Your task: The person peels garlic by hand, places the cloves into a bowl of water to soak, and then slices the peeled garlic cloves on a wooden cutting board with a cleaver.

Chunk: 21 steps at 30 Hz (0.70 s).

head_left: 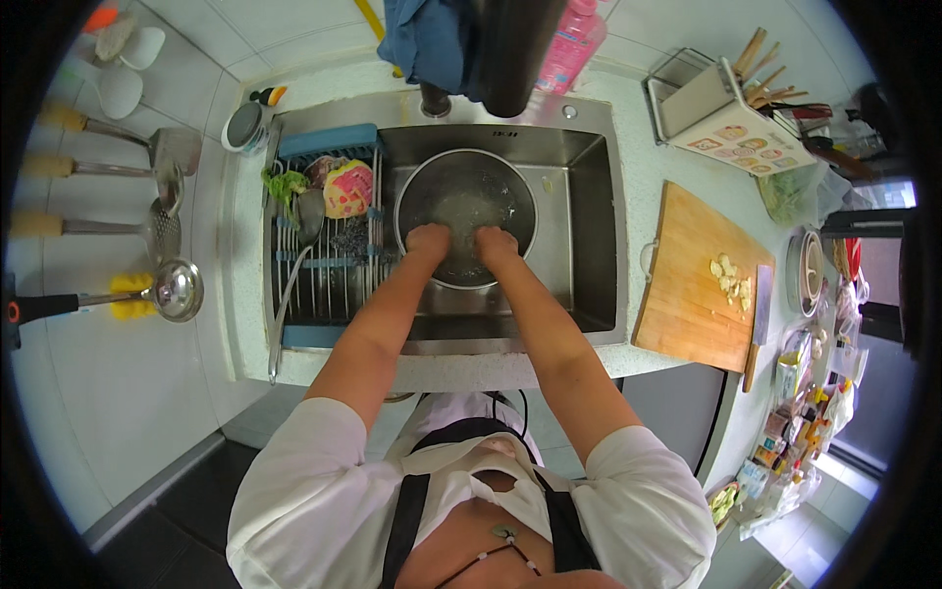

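Note:
A round metal bowl (521, 265) of cloudy, rippling water sits in the stainless steel sink (589, 226). Both of my hands reach down into it, close together near its middle. My left hand (429, 240) is curled closed on the left side of the water. A short gap away, my right hand (496, 243) is curled too, with its knuckles upward. The fingertips are hidden, and whatever they hold cannot be made out. Left of the bowl, a drying rack (312, 285) bears a ladle (310, 211), leafy greens (286, 185) and a pink and yellow cloth (348, 188).
On the right counter a wooden cutting board (687, 265) carries chopped pale pieces (730, 280) and a knife (761, 304). A utensil holder (716, 108) with chopsticks stands behind it. A pink bottle (572, 49) is behind the sink. Metal utensils (177, 290) hang on the left wall.

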{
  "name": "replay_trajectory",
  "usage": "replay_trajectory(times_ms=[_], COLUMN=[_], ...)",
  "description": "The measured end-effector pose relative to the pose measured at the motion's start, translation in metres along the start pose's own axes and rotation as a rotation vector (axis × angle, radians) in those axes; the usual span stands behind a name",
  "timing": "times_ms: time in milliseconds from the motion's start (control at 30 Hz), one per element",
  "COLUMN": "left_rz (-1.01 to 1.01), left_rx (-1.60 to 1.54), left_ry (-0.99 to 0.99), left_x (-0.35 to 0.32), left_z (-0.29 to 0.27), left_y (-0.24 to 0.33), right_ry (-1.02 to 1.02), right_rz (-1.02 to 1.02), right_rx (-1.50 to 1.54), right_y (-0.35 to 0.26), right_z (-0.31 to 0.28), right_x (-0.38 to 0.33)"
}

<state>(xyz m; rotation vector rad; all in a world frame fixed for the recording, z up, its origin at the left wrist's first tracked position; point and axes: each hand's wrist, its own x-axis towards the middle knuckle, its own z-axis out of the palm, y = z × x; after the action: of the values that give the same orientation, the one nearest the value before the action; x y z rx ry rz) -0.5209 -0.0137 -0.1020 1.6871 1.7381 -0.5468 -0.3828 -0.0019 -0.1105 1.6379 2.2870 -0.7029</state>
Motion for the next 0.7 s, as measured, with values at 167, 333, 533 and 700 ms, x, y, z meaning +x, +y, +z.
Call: replay_trajectory(times_ms=[167,333,533,700], left_rz=[0.081,0.369,0.240,0.289], left_rx=[-0.093,-0.150,0.238,0.144], left_ry=[0.339,0.611,0.315,0.562], left_x=[-0.041,-0.101,-0.130,-0.110], left_z=[-0.020,-0.044,-0.059,-0.056], left_y=[0.011,0.011,0.038,0.055], right_ry=[0.376,0.890,0.489,0.547], right_rz=[0.023,-0.242,-0.130,-0.130], right_rx=[0.167,0.414,0.229,0.296], right_y=[-0.004,-0.019,0.020,0.050], right_z=[-0.043,-0.109,-0.069,-0.134], right_x=[-0.034,-0.093,-0.115,-0.162])
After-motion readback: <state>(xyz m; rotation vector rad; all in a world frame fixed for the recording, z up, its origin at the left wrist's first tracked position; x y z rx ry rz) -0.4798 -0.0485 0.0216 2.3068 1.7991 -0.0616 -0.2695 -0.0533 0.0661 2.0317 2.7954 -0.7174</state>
